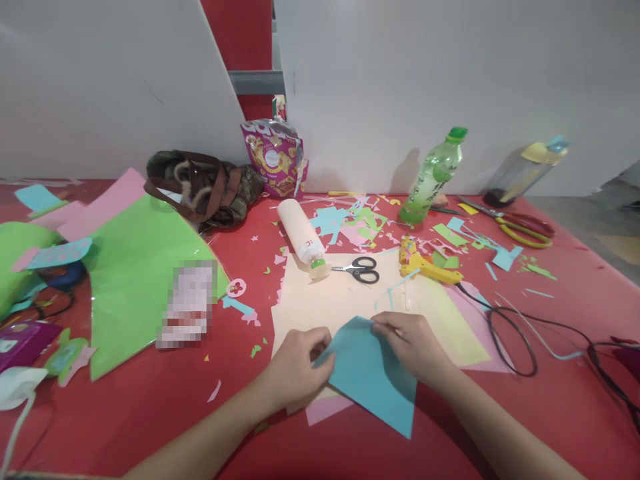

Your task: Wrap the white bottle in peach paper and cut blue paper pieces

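A sheet of blue paper (377,377) is held between my two hands, over a stack of cream paper (295,303). My left hand (303,360) pinches its left corner between thumb and fingers. At the upper edge, my right hand (413,340) is closed on the paper, thumb and finger together. Just beyond the hands lie black-handled scissors (363,269), a white bottle with a green neck (300,230) on its side, and a yellow glue gun (430,267). Pink paper (325,408) sticks out beneath the blue sheet.
Paper scraps (350,223) litter the red table (240,427). A drink bottle (435,177) stands behind, with red-and-yellow-handled scissors (525,229) to its right. A black cable (520,370) loops at right. Green paper (140,280), a bag (210,187) and a snack pouch (275,160) are leftward.
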Demonstrator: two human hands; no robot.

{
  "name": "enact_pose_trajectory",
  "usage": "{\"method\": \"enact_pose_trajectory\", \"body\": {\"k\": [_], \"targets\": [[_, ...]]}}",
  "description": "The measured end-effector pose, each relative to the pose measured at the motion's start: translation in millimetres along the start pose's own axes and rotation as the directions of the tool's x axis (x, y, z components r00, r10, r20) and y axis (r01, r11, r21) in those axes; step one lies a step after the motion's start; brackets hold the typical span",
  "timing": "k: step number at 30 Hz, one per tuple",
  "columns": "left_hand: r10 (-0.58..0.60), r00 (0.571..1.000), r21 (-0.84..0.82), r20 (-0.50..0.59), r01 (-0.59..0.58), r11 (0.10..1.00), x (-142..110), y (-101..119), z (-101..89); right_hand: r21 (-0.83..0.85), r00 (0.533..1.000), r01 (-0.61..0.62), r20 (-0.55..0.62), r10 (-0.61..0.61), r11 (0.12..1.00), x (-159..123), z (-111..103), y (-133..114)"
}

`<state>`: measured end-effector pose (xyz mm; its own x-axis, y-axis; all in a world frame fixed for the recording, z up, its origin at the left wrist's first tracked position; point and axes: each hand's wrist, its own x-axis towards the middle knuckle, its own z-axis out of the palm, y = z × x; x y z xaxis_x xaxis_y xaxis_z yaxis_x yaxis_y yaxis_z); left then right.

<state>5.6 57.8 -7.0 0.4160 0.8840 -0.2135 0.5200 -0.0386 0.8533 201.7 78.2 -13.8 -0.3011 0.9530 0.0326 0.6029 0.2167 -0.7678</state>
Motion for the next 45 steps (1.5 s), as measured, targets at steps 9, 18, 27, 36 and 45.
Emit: {"method": "enact_pose_trajectory", "body": {"k": [9, 18, 27, 36, 45], "targets": [[0.315, 0.947, 0.318, -0.066, -0.279, 0.906, -3, -7, 10.7, -0.342, 0.862, 0.496, 0.081, -0.5, 0.799, -9, 17, 2], [0.671, 0.741, 0.663, -0.013, -0.496, 0.56, -2, -17, 18.3, -0.188, 0.85, 0.524, 0.06, -0.523, 0.83, -14, 27, -9], [0.664, 0.731, 0.652, -0.156, -0.429, 0.625, 0, -11, 6.8, -0.176, 0.887, 0.446, -0.047, -0.46, 0.878, -7, 15, -8], [0.653, 0.708, 0.695, -0.269, -0.327, 0.641, 3, -11, -0.6, -0.26, 0.887, 0.398, -0.136, -0.442, 0.88, 1, 2, 0], [0.669, 0.725, 0.802, -0.164, -0.296, 0.518, 3, -18, 14.3, -0.314, 0.863, 0.44, -0.111, -0.493, 0.841, -7, 22, -5]]}}
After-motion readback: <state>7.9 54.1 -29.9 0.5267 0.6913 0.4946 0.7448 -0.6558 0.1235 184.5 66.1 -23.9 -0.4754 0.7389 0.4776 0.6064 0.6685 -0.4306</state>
